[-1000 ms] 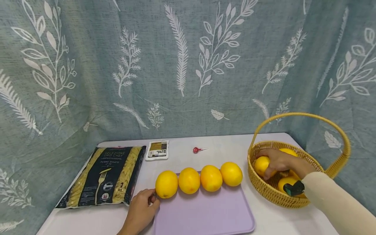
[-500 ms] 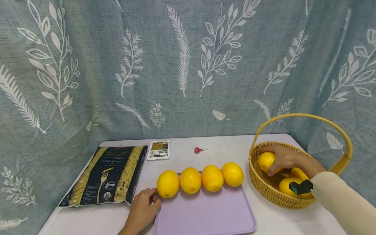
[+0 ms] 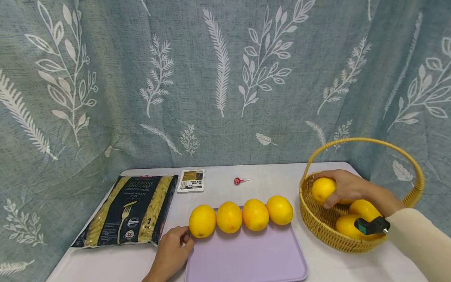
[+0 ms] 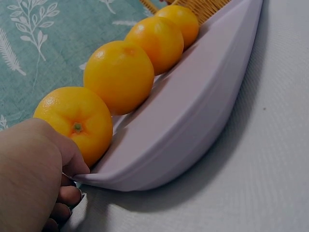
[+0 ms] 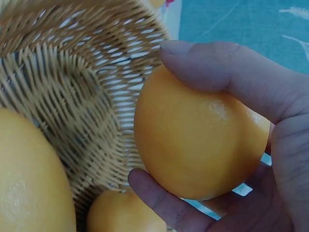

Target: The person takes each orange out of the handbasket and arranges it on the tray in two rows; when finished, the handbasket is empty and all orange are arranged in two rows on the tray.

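Note:
My right hand (image 3: 347, 187) grips an orange (image 3: 323, 190) inside the wicker basket (image 3: 318, 225). In the right wrist view the thumb lies over one side of this orange (image 5: 198, 140) and the fingers curl under the other. More oranges (image 3: 352, 226) lie in the basket below the hand. At the near left, my left hand (image 3: 172, 250) pinches the rim of the lilac tray (image 3: 246, 254), thumb above and fingers beneath, as the left wrist view shows. A row of several oranges (image 3: 229, 217) stands along the tray's far edge; the leftmost orange (image 4: 79, 125) is right beside the left thumb.
A bag of penne pasta (image 3: 128, 211) lies at the left. Behind the tray are a small flat packet (image 3: 192, 180) and a red lollipop (image 3: 237, 181). The basket's tall handle (image 3: 363, 140) arches over the right arm. A patterned curtain (image 3: 225, 78) hangs behind the table.
My right hand has lifted the orange slightly within the basket and moved it a little to the right. The left hand stays at the tray's rim, and the tray's row is unchanged.

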The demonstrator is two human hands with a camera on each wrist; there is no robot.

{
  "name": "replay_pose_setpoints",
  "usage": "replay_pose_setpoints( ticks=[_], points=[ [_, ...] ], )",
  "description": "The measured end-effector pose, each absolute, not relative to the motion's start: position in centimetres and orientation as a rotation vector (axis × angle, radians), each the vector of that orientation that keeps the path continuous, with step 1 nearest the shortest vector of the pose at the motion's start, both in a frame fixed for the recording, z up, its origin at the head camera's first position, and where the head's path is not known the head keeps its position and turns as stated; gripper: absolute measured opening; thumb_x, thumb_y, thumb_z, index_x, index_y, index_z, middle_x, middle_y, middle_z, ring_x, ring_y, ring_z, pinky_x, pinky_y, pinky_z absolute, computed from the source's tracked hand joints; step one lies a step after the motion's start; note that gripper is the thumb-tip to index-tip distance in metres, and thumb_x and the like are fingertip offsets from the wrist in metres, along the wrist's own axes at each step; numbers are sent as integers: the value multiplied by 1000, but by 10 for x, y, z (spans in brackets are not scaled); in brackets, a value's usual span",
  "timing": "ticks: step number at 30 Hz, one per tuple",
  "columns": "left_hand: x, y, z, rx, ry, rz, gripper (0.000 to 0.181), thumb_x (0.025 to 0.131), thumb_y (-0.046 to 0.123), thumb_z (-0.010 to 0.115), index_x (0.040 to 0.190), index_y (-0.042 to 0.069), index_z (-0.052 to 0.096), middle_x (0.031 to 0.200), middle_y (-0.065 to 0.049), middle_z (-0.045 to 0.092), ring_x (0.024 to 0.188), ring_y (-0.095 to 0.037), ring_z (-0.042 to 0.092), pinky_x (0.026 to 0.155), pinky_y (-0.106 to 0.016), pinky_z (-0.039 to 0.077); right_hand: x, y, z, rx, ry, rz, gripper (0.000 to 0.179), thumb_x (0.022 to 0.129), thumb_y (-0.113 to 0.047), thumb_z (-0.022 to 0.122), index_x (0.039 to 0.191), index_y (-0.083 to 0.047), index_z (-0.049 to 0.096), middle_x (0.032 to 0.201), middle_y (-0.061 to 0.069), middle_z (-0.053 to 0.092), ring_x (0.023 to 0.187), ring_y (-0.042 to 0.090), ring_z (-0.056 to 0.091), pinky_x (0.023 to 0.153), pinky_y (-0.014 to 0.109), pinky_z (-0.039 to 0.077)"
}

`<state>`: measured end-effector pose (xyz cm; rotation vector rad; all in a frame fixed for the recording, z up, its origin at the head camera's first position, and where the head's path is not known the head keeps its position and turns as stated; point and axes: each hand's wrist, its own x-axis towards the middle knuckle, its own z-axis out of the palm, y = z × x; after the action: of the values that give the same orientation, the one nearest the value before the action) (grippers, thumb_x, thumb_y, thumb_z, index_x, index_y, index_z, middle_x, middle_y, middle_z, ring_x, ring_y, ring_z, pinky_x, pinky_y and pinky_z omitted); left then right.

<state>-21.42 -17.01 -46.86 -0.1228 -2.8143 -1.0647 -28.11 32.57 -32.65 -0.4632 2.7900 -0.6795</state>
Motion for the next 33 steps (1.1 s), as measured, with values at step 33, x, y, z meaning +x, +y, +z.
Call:
replay_pose_setpoints(
  ticks=[33],
  points=[
    [-216,-172,-468,-126,-2812,-1119,28,91,8,62,115,-5,72,84,1,63,79,-15,51,70,-32,45,-245,243,-338,-809,2490,-1385,71,78,-15,78,143,-10,52,131,18,59,101,30,62,84,39,54]
  ],
)
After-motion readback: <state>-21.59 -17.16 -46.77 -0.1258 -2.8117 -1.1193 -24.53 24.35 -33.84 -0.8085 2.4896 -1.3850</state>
